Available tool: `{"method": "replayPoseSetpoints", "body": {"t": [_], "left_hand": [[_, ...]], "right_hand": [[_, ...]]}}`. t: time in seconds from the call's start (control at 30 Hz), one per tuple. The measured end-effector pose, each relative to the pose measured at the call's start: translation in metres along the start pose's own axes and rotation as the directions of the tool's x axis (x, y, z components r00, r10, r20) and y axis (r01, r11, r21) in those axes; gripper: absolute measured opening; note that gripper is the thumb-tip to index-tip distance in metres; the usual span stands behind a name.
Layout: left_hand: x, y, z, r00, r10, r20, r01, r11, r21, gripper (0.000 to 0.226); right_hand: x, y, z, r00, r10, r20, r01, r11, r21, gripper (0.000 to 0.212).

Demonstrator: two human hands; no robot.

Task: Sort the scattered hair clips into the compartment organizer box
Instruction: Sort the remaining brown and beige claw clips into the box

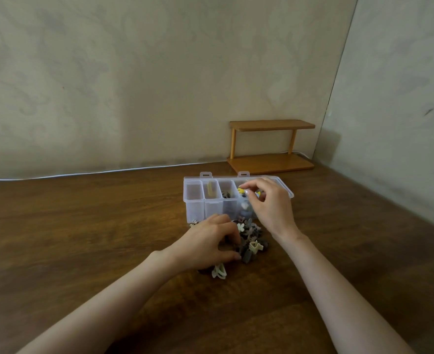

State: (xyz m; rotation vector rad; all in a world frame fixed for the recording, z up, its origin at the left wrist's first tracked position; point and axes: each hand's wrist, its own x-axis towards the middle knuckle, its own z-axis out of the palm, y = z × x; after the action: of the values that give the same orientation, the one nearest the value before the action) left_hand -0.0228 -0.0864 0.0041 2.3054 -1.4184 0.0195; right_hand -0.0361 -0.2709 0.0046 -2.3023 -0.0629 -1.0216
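Pile of hair clips [252, 238]: mostly dark brown and grey, a few pale ones mixed in, heaped on the bench [83, 238] between the two hands and just in front of the box.
- White flower-shaped clip [240, 226] at the pile's far edge, just beyond the left fingertips.
- Cream claw clip [256, 245] on the pile's right side, below the right wrist.
- Second cream claw clip [219, 271] lies apart from the pile, just under the heel of the left hand.

Left hand [210, 244]: palm down, fingers curled into the left side of the pile, thumb tip against the dark clips. Cannot tell whether a clip is actually gripped.

Right hand [269, 208]: raised over the box, thumb and forefinger pinching a small yellow clip [240, 191] above the fourth compartment from the left. Other fingers loosely bent.

Clear plastic organizer box [210, 203]: just beyond both hands, lid open and lying back. To the left of the right fingertips, one compartment holds dark clips [226, 194]; the next one left holds a long pale yellow clip [211, 190] standing on end. The box's right end is hidden behind the right hand.

Beyond the right hand: a small two-tier wooden shelf [272, 146] against the wall [134, 85]. A white cable [83, 172] runs along the bench's back edge, far left of the left hand.
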Motion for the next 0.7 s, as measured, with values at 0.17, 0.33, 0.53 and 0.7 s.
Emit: {"method": "replayPoseSetpoints", "body": {"t": [0.17,0.33,0.53,0.7], "left_hand": [[0.001,-0.004,-0.010,0.979,-0.175,-0.108,0.116,0.903,-0.414,0.021],[0.000,-0.011,-0.012,0.969,-0.233,-0.081,0.161,0.846,-0.508,0.026],[0.000,-0.015,-0.014,0.967,-0.219,-0.131,0.167,0.930,-0.327,0.021],[0.000,-0.027,-0.016,0.978,-0.207,-0.004,0.205,0.973,-0.106,0.021]], "right_hand": [[0.000,-0.002,-0.002,1.000,0.019,-0.009,-0.018,0.998,0.065,0.016],[0.000,-0.004,-0.003,1.000,0.015,0.001,-0.015,0.998,0.066,0.015],[0.000,-0.003,-0.004,1.000,0.017,0.009,-0.017,0.998,0.066,0.015],[0.002,-0.001,-0.012,0.998,0.050,0.036,-0.052,0.997,0.051,0.015]]}}
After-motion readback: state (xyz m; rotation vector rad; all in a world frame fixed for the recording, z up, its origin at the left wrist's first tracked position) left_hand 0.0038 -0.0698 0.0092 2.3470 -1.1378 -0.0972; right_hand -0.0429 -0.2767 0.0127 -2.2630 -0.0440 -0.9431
